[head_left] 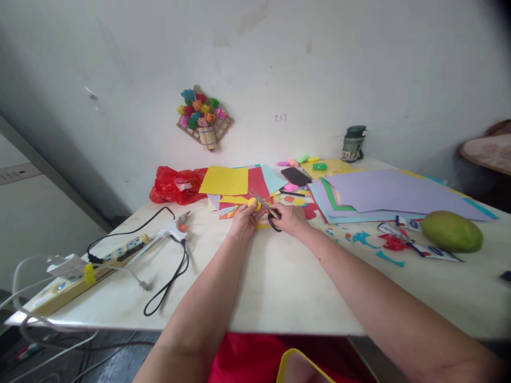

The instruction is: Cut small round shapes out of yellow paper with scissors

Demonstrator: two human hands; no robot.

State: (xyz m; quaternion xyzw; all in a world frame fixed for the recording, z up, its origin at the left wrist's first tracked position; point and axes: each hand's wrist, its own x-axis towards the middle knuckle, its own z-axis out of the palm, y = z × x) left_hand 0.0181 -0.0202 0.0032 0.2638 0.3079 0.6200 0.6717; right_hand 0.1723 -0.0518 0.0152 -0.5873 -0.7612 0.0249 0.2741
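My left hand pinches a small piece of yellow paper over the middle of the table. Facing it, my right hand grips a pair of scissors by the black handles, with the blades pointing up and left beside the yellow piece. Whether the blades touch the paper is too small to tell. Just behind the hands lie a yellow sheet, a red sheet and several coloured paper scraps.
At left are a red plastic bag, a glue gun and a power strip with trailing cords. A paper stack, a mango, blue scraps and a bottle occupy the right. A phone lies behind.
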